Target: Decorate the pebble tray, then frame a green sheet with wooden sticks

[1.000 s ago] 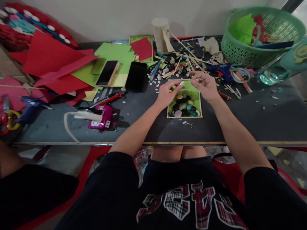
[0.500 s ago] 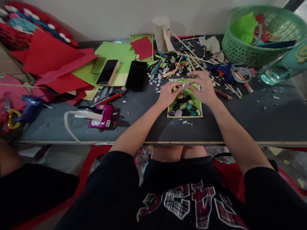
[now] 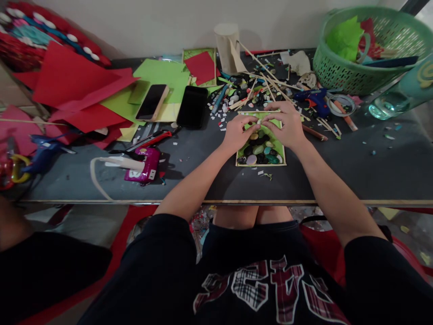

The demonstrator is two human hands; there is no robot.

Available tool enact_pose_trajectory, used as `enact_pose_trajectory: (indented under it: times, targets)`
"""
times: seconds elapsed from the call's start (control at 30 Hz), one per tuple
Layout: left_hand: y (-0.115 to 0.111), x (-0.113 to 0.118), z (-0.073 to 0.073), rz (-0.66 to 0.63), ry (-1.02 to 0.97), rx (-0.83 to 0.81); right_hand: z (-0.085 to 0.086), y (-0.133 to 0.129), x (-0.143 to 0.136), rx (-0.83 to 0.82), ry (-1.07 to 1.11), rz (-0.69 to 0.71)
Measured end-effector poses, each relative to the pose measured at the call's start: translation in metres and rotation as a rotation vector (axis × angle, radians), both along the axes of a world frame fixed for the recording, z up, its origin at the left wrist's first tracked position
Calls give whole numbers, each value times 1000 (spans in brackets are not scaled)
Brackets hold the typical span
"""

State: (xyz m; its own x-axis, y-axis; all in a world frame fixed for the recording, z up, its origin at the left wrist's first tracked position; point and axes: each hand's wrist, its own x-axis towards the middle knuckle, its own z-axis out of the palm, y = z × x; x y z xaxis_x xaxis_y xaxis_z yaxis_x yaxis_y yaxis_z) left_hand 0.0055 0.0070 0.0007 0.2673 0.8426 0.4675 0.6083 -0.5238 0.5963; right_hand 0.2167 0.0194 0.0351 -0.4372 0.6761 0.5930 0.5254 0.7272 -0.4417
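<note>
Over the upper part of a stick-framed green panel (image 3: 241, 160), my left hand (image 3: 237, 132) and my right hand (image 3: 287, 125) meet at the fingertips. Thumb and forefinger of each are pinched on a small pale pebble (image 3: 259, 121), partly hidden by the fingers. Below them, smooth pebbles (image 3: 258, 149) in black, green, white and teal cover the lower part of the panel. My hands hide much of its upper half.
Phones (image 3: 192, 107), red paper (image 3: 77, 81) and a purple power strip (image 3: 144, 166) lie left. Behind are loose sticks, pebbles and a pale cylinder (image 3: 226, 49). A blue glue gun (image 3: 313, 98), green basket (image 3: 341, 67) and glass bottle (image 3: 385, 104) stand right. Another person's sleeve (image 3: 50, 266) shows lower left.
Almost nothing differs. My fingertips shift very slightly around the pale pebble, while the panel and its pebbles stay in place.
</note>
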Motion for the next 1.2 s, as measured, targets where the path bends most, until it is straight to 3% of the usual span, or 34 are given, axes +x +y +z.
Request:
enact_pose_trajectory:
  times: [0.37,0.67,0.9,1.2]
  targets:
    - [-4,1,0,39,-45,32,-1,-1,-3,-13,7,-8]
    - [-5,-1,1,93,-116,101,-8,-2,-5,26,61,112]
    - [-6,-1,2,174,-143,180,-12,-1,-5,-55,43,160]
    - [-8,-1,8,183,-216,204,-9,-7,-14,-94,3,123]
